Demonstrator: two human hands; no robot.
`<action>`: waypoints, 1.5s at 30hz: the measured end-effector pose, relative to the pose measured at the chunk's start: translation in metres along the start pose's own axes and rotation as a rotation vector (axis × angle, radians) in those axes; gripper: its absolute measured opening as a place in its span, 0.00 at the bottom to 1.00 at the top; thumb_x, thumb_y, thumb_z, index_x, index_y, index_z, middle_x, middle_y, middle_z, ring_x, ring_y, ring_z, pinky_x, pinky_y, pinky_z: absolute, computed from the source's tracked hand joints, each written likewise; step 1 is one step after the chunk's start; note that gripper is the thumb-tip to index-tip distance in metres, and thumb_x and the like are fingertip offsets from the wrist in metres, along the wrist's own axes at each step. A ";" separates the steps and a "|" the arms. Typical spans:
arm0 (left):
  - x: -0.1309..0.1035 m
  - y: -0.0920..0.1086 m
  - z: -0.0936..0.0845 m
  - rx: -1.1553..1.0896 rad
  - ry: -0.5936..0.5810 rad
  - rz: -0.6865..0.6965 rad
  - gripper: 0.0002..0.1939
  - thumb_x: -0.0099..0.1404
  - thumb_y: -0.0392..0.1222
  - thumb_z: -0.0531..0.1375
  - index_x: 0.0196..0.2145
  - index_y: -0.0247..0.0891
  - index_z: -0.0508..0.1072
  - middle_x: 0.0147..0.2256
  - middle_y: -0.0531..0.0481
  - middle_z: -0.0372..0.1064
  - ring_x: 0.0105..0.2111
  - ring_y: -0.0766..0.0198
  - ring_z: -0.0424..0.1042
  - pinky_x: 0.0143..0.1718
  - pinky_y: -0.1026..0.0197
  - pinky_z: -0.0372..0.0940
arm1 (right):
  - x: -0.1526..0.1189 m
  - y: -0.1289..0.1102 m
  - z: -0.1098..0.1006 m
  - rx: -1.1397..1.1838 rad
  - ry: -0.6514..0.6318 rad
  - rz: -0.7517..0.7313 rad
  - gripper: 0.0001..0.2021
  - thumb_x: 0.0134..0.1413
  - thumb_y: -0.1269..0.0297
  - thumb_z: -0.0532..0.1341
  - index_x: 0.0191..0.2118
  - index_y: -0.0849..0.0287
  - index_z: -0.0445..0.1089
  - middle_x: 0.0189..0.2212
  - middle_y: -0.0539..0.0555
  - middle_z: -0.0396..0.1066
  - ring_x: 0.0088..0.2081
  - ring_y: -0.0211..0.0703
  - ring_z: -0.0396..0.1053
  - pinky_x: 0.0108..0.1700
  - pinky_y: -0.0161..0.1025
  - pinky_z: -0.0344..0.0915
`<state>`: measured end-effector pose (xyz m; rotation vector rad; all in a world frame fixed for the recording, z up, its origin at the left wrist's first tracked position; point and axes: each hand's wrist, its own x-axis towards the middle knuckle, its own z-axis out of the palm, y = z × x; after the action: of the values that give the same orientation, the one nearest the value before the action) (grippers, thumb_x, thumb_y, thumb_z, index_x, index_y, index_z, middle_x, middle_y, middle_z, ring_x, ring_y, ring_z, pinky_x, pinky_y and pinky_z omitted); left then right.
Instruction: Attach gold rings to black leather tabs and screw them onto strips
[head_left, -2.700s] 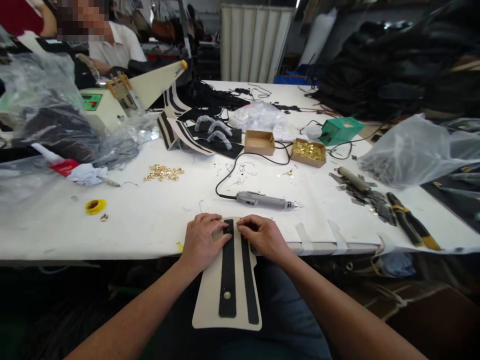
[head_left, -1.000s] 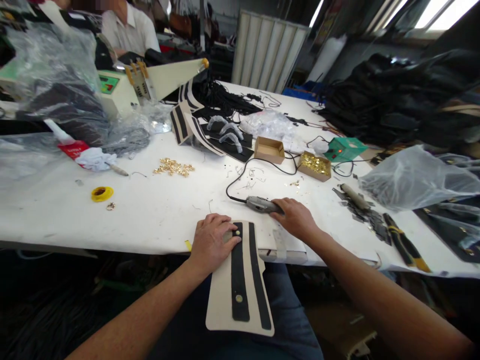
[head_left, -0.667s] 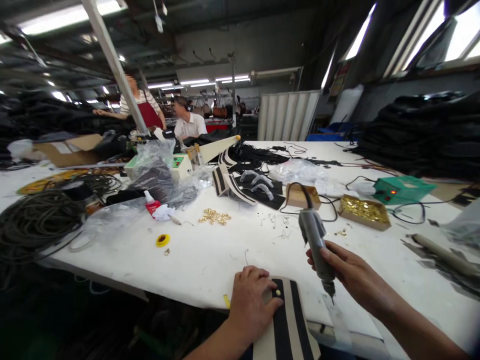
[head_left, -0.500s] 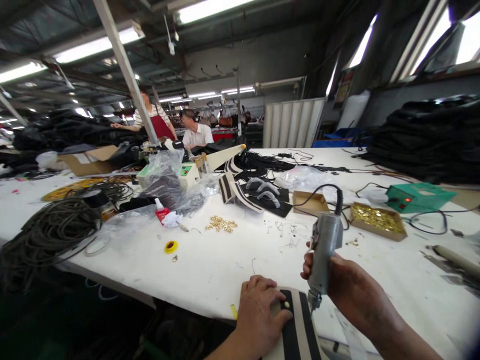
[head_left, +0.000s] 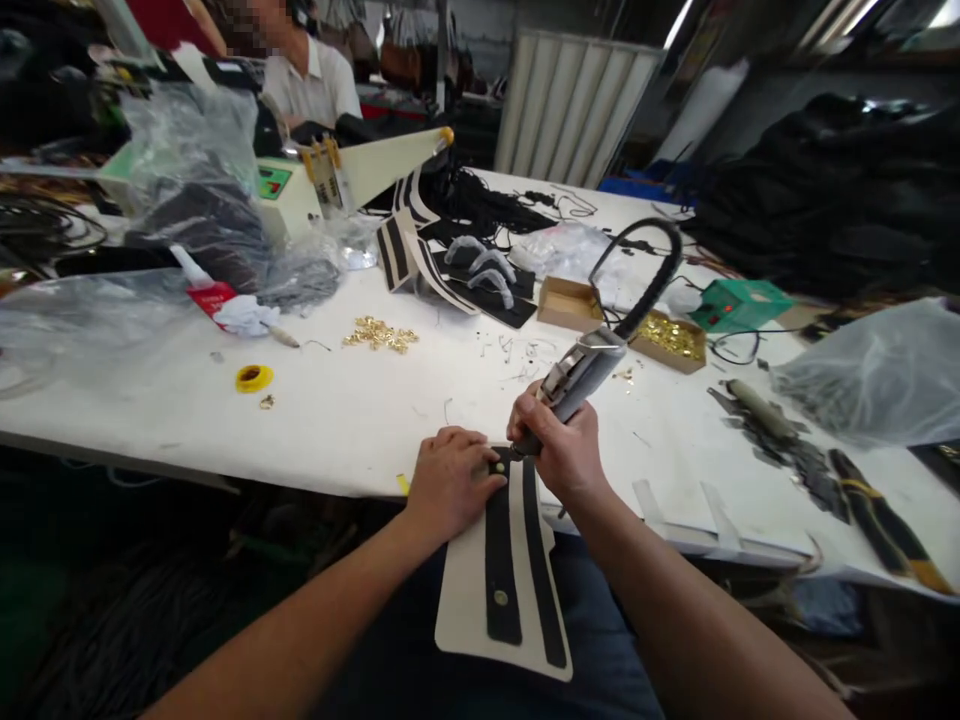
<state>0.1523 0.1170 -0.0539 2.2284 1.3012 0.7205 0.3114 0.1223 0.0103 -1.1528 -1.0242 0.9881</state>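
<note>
A cream panel with black stripes [head_left: 499, 560] lies over the table's front edge and hangs toward my lap; two small round metal pieces show on its left stripe. My left hand [head_left: 454, 480] rests on the panel's upper left part, thumb and fingers beside the upper metal piece. In my right hand [head_left: 559, 440] is a grey power screwdriver [head_left: 585, 370], tilted, its tip down at the panel's top edge, with a black cable rising from its back end. The exact contact of the tip is hidden by my fingers.
Gold hardware pieces [head_left: 380, 334] and a yellow tape roll [head_left: 253, 378] lie at left. Behind are striped panels [head_left: 420, 260] and cardboard boxes [head_left: 568, 304]. Black-handled pliers [head_left: 885, 520] lie at right. A person in a white shirt [head_left: 315, 85] sits across the table.
The view has tilted down, showing more of the panel. My right hand has brought the screwdriver from the panel's right side to its top edge, close to my left hand.
</note>
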 end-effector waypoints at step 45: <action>0.001 -0.006 0.000 0.035 -0.033 0.007 0.11 0.64 0.48 0.71 0.44 0.49 0.80 0.53 0.52 0.77 0.58 0.49 0.67 0.55 0.43 0.61 | -0.006 0.023 0.005 -0.094 -0.087 -0.111 0.21 0.55 0.44 0.69 0.26 0.54 0.64 0.21 0.46 0.62 0.23 0.38 0.61 0.26 0.39 0.64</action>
<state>0.1488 0.1203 -0.0577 2.2645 1.2998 0.6656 0.3035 0.1211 -0.0121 -1.1247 -1.2024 0.9158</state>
